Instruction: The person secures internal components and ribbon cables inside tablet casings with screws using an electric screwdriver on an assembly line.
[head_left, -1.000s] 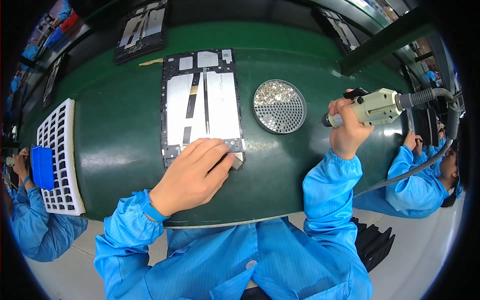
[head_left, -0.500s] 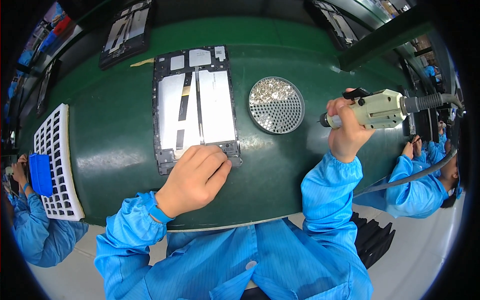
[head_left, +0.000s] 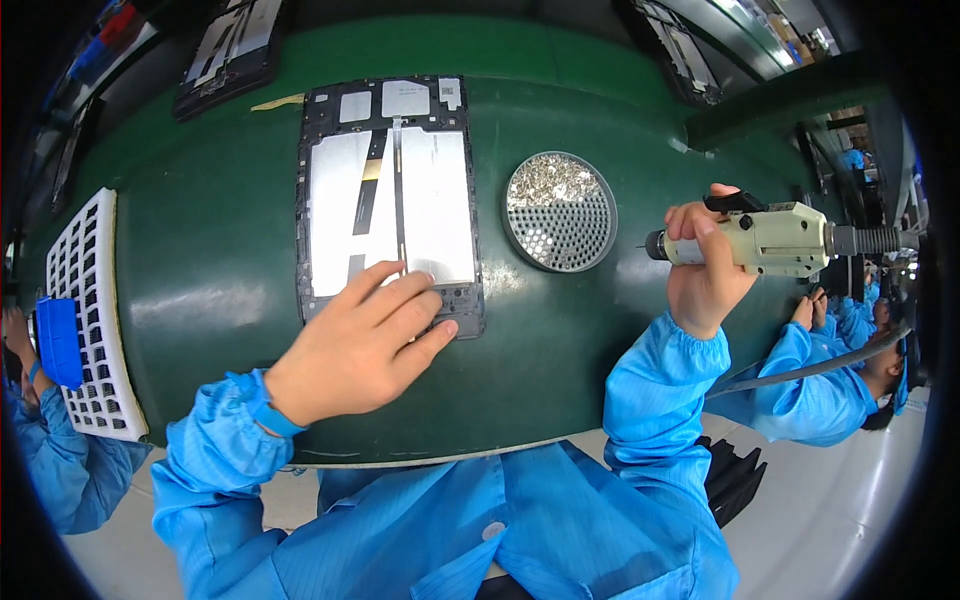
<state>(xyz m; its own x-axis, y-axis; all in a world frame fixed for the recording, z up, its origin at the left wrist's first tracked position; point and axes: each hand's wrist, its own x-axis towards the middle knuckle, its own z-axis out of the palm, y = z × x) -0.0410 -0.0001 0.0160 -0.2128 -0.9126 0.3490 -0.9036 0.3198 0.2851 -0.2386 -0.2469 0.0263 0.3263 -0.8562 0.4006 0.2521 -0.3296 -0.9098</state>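
A tablet without its back cover lies on the green bench mat, its silver battery panels and dark flat cables showing. Over its near end rests my left hand, fingers spread and holding nothing, the fingertips at the lower edge of the panels. My right hand is wrapped round a cream electric screwdriver, held level above the mat with its tip pointing left. Between the tablet and the screwdriver sits a round perforated screw tray; small silver screws cover its far half.
At the left edge stands a white grid tray with a blue box against it. Other opened devices lie at the back. A grey cable hangs at the right. Co-workers in blue sit on both sides, one hand visible right.
My left hand has loosened from a curled pose, its fingers spreading and reaching farther up the tablet. My right hand, still gripping the screwdriver, has shifted slightly in view.
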